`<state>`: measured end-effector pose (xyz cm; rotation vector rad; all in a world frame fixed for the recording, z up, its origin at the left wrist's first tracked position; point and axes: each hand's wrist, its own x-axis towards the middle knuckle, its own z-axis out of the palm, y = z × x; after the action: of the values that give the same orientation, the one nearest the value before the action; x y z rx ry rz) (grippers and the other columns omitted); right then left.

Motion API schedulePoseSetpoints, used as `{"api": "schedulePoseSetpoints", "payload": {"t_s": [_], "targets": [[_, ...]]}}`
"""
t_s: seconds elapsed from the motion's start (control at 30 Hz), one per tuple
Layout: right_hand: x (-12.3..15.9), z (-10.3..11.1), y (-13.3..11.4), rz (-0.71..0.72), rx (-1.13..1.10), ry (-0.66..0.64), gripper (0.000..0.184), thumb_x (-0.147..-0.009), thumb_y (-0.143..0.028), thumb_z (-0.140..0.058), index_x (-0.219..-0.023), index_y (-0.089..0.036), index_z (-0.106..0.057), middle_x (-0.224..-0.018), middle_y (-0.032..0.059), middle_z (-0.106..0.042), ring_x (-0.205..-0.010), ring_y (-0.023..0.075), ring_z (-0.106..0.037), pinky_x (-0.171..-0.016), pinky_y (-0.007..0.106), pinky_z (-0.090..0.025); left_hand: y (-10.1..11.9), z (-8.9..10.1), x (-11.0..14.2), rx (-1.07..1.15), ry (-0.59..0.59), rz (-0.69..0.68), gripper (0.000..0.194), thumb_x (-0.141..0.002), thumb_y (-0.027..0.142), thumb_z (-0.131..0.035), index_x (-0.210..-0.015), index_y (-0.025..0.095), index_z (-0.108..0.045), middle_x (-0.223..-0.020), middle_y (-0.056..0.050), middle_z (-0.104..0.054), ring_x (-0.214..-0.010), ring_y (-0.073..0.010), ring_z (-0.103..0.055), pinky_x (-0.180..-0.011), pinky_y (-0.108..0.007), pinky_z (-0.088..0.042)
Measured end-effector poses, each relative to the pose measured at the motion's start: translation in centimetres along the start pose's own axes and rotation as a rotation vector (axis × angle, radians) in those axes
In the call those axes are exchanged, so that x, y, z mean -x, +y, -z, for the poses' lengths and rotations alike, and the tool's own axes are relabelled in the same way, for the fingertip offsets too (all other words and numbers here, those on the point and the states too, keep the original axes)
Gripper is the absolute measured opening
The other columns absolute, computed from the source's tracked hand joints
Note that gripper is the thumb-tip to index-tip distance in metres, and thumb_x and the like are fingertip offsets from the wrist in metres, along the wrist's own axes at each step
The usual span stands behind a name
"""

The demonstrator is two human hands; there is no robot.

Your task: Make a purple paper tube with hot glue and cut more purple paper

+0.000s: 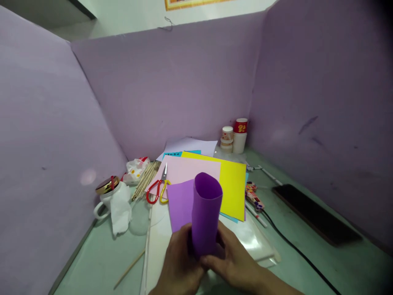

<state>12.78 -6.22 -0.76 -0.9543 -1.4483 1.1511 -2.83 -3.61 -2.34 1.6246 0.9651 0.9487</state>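
Both my hands hold a sheet of purple paper rolled into an upright tube (206, 213), its open end facing up and away. My left hand (179, 264) wraps the tube's lower left side with curled fingers. My right hand (235, 260) grips the lower right side, fingers pressed on the tube's bottom edge. Behind the tube lies a flat lilac sheet (180, 203) on a stack of pink (190, 170) and yellow paper (233, 184).
Red-handled scissors (158, 189) and a bundle of wooden sticks (146, 178) lie left of the papers. A white mug with a gold lid (107, 196) and tissue stand further left. Paper cups (235, 137) stand at the back. A black phone (316, 213) and cable lie right. Purple partitions surround the desk.
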Motion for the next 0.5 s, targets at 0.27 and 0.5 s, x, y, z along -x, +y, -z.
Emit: {"api": "schedulePoseSetpoints", "payload": {"t_s": [0.27, 0.5], "targets": [[-0.3, 0.4, -0.4, 0.142, 0.095, 0.028, 0.067, -0.059, -0.009, -0.07, -0.121, -0.021, -0.049, -0.111, 0.0061, -0.058, -0.096, 0.0221, -0.056, -0.085, 0.037, -0.046, 1.5, -0.2, -0.3, -0.109, 0.098, 0.072, 0.045, -0.056, 0.04, -0.071, -0.094, 0.019, -0.063, -0.089, -0.01, -0.07, -0.081, -0.0303, -0.066, -0.07, -0.037, -0.054], [-0.4, 0.7, -0.3, 0.192, 0.136, 0.081, 0.076, -0.053, -0.024, -0.08, -0.123, -0.025, -0.05, -0.112, 0.0054, -0.059, -0.098, 0.0235, -0.057, -0.086, 0.037, -0.045, 1.2, 0.3, -0.3, -0.217, 0.099, 0.067, 0.038, -0.061, 0.045, -0.066, -0.088, 0.02, -0.059, -0.08, -0.009, -0.07, -0.074, -0.0279, -0.067, -0.064, -0.034, -0.055]]}}
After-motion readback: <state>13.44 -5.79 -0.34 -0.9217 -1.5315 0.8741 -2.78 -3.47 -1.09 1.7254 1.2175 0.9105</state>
